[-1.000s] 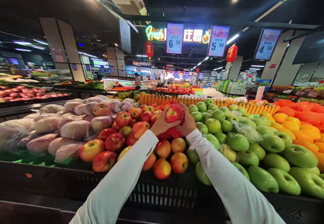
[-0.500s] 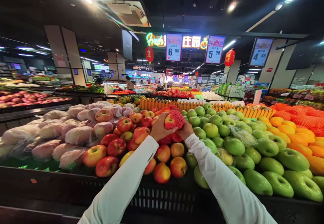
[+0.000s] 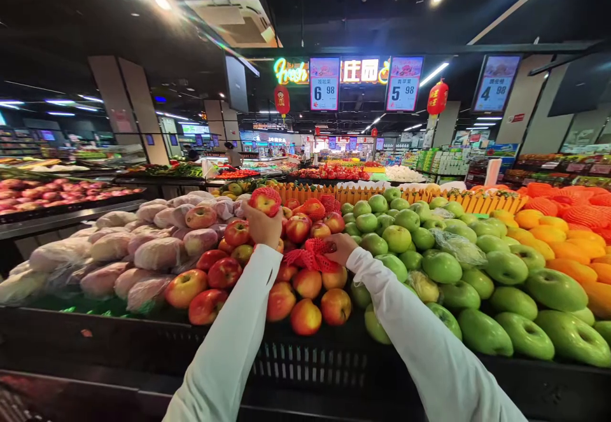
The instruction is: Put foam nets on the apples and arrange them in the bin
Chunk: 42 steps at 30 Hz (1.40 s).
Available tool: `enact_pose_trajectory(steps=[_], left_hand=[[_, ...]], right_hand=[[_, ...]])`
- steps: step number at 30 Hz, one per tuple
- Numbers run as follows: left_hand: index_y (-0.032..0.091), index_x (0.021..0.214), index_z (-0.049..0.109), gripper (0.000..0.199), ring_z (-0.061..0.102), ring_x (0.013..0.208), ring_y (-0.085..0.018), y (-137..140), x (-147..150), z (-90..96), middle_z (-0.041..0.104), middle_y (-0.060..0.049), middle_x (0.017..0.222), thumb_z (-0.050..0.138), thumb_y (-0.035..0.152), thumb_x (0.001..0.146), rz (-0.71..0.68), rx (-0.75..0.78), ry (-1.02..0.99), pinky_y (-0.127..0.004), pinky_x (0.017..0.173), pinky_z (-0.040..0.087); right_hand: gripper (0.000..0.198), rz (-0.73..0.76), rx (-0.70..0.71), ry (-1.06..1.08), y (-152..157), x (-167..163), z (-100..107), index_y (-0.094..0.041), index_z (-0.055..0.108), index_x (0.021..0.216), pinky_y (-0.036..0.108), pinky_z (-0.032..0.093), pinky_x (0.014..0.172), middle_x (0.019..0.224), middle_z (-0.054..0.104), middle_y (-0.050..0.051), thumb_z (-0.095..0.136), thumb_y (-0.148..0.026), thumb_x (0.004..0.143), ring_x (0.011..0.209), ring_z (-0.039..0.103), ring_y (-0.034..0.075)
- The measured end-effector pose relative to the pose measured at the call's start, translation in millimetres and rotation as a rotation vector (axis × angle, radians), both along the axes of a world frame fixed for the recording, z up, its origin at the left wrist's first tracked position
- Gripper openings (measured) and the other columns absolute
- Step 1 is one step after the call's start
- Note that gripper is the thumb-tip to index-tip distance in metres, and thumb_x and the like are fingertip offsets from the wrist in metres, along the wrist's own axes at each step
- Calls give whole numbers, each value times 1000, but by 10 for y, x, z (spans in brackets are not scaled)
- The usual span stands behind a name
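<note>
My left hand [image 3: 265,226] is closed around an apple [image 3: 263,202] partly covered by a red foam net, holding it above the heap at the centre left. Lower and to the right, my right hand [image 3: 340,248] has its fingers pinched at the edge of loose red foam nets [image 3: 310,255], which lie on the red apples. Red-yellow apples [image 3: 306,316] surround the nets, some in front and some behind. Green apples [image 3: 396,239] begin just right of my right hand.
Plastic-wrapped fruit [image 3: 157,253] is heaped on the left. Oranges [image 3: 556,239] and orange foam nets [image 3: 568,199] are at the right. A low yellow fence [image 3: 305,193] runs behind the heaps, and the black display edge [image 3: 310,365] is in front. Price screens [image 3: 324,84] hang overhead.
My left hand has carried the netted apple left and slightly up, away from my right hand. My right hand has come down onto the loose red nets.
</note>
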<state>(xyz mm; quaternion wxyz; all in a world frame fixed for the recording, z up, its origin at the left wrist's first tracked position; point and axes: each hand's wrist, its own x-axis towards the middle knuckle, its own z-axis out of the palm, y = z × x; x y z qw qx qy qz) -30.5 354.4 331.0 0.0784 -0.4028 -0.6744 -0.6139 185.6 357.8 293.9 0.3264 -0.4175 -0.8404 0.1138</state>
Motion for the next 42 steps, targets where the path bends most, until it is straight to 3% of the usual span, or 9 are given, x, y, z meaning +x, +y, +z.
enact_pose_trajectory(steps=[7, 10, 15, 20, 24, 26, 29, 34, 42], left_hand=[[11, 148, 29, 87, 60, 120, -43, 94, -137, -10, 45, -31, 138, 75, 31, 77, -68, -238, 104, -52, 99, 48], [9, 150, 31, 79, 59, 122, -43, 155, -138, 0, 40, -33, 142, 68, 30, 83, -63, -260, 204, -51, 103, 46], [10, 153, 30, 69, 53, 130, -39, 330, -238, 36, 50, -24, 139, 55, 22, 89, -124, -216, 450, -47, 108, 44], [11, 149, 34, 69, 44, 141, -31, 518, -321, 64, 48, -20, 147, 61, 23, 86, -257, -209, 547, -39, 117, 37], [20, 139, 47, 66, 39, 143, -40, 651, -274, 75, 41, -20, 151, 71, 36, 79, -217, -324, 588, -51, 113, 37], [20, 141, 42, 73, 42, 141, -41, 736, -268, 113, 42, -22, 150, 72, 40, 77, -257, -408, 577, -50, 109, 41], [13, 144, 33, 86, 61, 121, -36, 896, -298, 232, 59, -23, 133, 74, 42, 74, -345, -507, 579, -42, 100, 47], [7, 143, 27, 88, 60, 122, -39, 1194, -261, 402, 58, -28, 133, 70, 45, 76, -215, -451, 559, -44, 101, 46], [11, 134, 48, 83, 63, 118, -42, 1679, -188, 156, 61, -31, 128, 80, 42, 65, -291, -630, 594, -49, 99, 47]], right_hand=[[17, 3, 3, -95, -6, 2, 24, -23, 72, 81, 37, 55, 68, 69, 68, 1, 73, -13, 68, 69, 66, 22], [18, 2, 1, -100, -28, 1, 39, -21, 72, 83, 35, 53, 67, 68, 66, 0, 75, -14, 67, 67, 65, 21], [10, 25, -4, -92, -35, 2, 43, -21, 67, 73, 34, 51, 67, 62, 61, -2, 73, -14, 68, 64, 63, 18], [15, 17, -17, -86, 30, -7, -1, -22, 69, 78, 33, 52, 67, 61, 60, -3, 73, -12, 67, 61, 60, 17], [19, 24, -14, -87, 36, -4, -16, -22, 69, 77, 33, 51, 68, 63, 61, -4, 72, -9, 64, 62, 61, 17], [17, 29, -1, -74, 23, 1, -15, -23, 68, 74, 34, 51, 68, 63, 61, -3, 71, -9, 64, 63, 61, 18], [17, 25, 2, -67, 17, -3, -16, -23, 68, 73, 35, 50, 66, 64, 62, -2, 72, -11, 63, 64, 62, 20], [20, -9, -17, -179, 63, -37, -31, -24, 72, 85, 36, 50, 69, 74, 68, 1, 74, -17, 67, 73, 65, 24], [35, -35, -43, -266, 63, -36, -29, -26, 74, 105, 38, 50, 82, 93, 74, 5, 76, -26, 70, 92, 68, 28]])
